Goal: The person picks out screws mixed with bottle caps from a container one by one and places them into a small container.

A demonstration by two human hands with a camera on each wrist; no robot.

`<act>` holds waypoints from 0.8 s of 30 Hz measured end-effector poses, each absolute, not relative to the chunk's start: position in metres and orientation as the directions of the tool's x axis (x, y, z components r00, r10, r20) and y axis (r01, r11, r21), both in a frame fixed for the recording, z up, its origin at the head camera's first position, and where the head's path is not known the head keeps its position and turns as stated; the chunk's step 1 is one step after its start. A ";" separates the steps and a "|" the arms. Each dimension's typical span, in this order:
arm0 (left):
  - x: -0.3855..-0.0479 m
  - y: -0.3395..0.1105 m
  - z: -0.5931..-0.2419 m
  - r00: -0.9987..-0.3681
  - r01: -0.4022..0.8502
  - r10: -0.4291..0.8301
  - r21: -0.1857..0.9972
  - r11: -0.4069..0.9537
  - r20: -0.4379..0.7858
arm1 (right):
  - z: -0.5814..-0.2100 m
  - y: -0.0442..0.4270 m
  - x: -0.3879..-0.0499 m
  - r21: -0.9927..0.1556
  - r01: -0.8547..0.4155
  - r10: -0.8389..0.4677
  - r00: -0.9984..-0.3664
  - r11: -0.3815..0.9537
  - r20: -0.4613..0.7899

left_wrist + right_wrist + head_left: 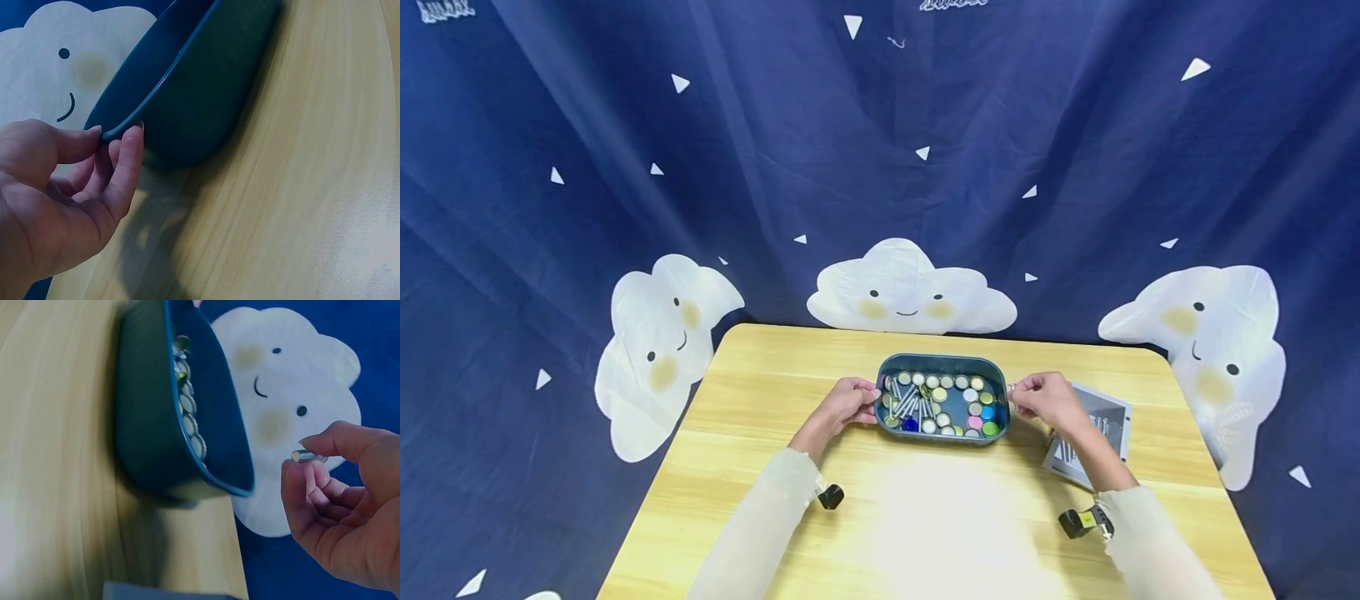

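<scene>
Right hand (350,512): grasping, thumb and fingertips pinching a small silver metal rod (306,456).
Metal rod: just beside the bin's right end, apart from its rim.
Left hand (69,200): grasping the left rim of the bin, thumb on one side and fingers on the other.
Dark teal bin (940,358): between the hands, toward the table's far side.
Bin contents: screws (910,406) heaped on the left; round caps (939,394) scattered about, among them blue, pink and green ones.
Grey tray (1127,431): right of the bin, partly behind the right forearm, holding more screws (1066,452).
Wooden table (760,358): beneath everything.
Navy curtain (925,200): far side, printed with smiling clouds.
</scene>
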State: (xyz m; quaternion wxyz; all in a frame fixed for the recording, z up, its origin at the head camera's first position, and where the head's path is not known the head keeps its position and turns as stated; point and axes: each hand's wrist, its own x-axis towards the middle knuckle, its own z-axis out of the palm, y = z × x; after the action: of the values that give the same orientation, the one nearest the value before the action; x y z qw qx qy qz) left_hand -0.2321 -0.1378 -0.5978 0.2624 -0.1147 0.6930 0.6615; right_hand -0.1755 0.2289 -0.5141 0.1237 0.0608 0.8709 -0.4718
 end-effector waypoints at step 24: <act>-0.229 -0.138 -0.597 -0.840 -0.499 0.196 0.862 0.089 -0.506 | -0.514 0.303 -0.149 -0.721 0.272 0.125 -0.960 0.637 -0.252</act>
State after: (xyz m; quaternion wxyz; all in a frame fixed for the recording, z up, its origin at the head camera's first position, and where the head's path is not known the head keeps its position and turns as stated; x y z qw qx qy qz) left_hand -0.2295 -0.1382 -0.5965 0.2606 -0.1097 0.6902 0.6661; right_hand -0.1491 0.3029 -0.5137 0.0893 0.1104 0.9002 -0.4116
